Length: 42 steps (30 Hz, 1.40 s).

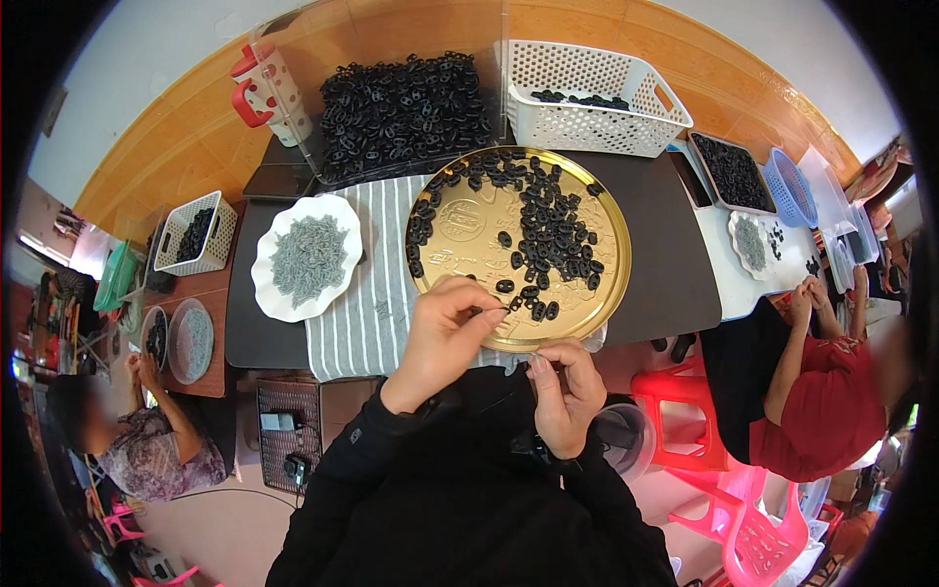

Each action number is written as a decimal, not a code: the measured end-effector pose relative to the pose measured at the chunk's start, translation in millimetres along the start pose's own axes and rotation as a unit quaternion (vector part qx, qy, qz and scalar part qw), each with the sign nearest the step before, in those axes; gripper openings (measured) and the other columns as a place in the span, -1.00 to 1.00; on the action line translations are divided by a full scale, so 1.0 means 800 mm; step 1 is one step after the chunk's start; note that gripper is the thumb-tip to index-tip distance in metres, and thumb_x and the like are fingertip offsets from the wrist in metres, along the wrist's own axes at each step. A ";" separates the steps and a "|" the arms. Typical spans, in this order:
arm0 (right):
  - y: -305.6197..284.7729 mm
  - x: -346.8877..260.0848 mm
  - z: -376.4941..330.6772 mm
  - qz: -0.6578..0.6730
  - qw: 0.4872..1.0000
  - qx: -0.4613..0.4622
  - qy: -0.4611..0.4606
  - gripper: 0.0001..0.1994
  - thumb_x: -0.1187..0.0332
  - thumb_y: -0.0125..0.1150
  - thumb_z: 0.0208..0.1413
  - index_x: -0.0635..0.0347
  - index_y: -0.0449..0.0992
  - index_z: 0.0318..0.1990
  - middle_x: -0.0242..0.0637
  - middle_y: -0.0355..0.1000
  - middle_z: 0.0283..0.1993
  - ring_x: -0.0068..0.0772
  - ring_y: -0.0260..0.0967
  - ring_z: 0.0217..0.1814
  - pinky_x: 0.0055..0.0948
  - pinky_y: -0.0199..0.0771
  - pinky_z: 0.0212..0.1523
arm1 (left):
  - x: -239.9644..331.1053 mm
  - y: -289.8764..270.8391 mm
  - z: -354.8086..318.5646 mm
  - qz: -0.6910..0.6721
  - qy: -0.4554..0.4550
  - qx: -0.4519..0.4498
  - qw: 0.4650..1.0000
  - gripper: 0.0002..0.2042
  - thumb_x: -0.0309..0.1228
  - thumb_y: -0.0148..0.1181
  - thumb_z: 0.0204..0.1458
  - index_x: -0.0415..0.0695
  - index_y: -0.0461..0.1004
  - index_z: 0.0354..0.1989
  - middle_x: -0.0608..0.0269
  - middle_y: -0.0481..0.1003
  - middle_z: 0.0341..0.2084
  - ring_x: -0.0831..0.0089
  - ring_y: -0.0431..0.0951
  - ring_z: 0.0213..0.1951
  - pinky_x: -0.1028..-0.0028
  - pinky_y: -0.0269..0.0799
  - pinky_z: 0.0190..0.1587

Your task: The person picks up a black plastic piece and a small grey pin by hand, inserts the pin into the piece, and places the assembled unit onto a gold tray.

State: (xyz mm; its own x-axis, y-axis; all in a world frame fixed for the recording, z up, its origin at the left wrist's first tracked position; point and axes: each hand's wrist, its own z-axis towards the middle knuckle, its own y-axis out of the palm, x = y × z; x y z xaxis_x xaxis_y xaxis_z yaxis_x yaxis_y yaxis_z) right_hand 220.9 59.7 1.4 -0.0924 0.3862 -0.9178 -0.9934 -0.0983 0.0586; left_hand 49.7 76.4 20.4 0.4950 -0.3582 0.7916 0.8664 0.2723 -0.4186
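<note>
My left hand [442, 338] reaches over the near rim of a round gold tray [460, 230], its fingertips pinched on a small black piece by the loose black pieces [548, 235] strewn across the tray. My right hand [565, 391] is held just below the tray's near edge, fingers curled around a small dark piece that is mostly hidden. Left of the tray, a white scalloped plate [269, 293] holds a heap of thin grey pieces [308, 256]. The tray and plate rest on a striped grey cloth [367, 313] over a dark table.
A big heap of black pieces [406, 112] lies behind the tray, next to a white basket [587, 98] and a red-and-white jug [269, 93]. One person sits at the left [147, 445] and another in red at the right [831, 391]. Pink stools [753, 528] stand at the lower right.
</note>
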 end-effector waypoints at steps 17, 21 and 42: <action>0.076 -0.016 0.014 -0.128 0.980 -0.095 -0.123 -0.90 0.70 0.12 0.06 0.36 0.40 -0.29 -0.15 0.37 -0.39 -0.34 0.38 -0.45 -0.50 0.38 -0.44 | -0.002 -0.052 -0.061 -0.556 -0.288 0.026 0.779 -0.90 -0.55 0.20 0.12 -0.30 0.58 -0.24 0.22 0.59 -0.40 0.59 0.55 -0.39 0.65 0.39 -0.37; 0.081 -0.020 0.011 -0.132 0.977 -0.106 -0.131 -0.89 0.71 0.12 0.05 0.36 0.40 -0.30 -0.15 0.37 -0.39 -0.34 0.37 -0.45 -0.50 0.37 -0.44 | -0.006 -0.052 -0.067 -0.556 -0.274 0.035 0.784 -0.90 -0.56 0.19 0.12 -0.30 0.58 -0.24 0.23 0.59 -0.40 0.60 0.55 -0.39 0.65 0.38 -0.38; 0.078 -0.020 0.008 -0.124 0.980 -0.097 -0.123 -0.90 0.71 0.12 0.05 0.37 0.41 -0.30 -0.15 0.38 -0.41 -0.34 0.36 -0.44 -0.49 0.36 -0.41 | -0.004 -0.050 -0.069 -0.540 -0.259 0.036 0.800 -0.90 -0.58 0.19 0.11 -0.31 0.57 -0.24 0.21 0.59 -0.41 0.59 0.54 -0.39 0.64 0.38 -0.38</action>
State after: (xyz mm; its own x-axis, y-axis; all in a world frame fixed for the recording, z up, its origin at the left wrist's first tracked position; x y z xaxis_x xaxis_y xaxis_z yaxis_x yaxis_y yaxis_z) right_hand 160.0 53.1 22.6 0.1134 0.6272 -0.7705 -0.9582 -0.1360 -0.2517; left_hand 17.1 17.1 9.7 -0.6502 -0.0057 0.7598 0.7546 0.1116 0.6466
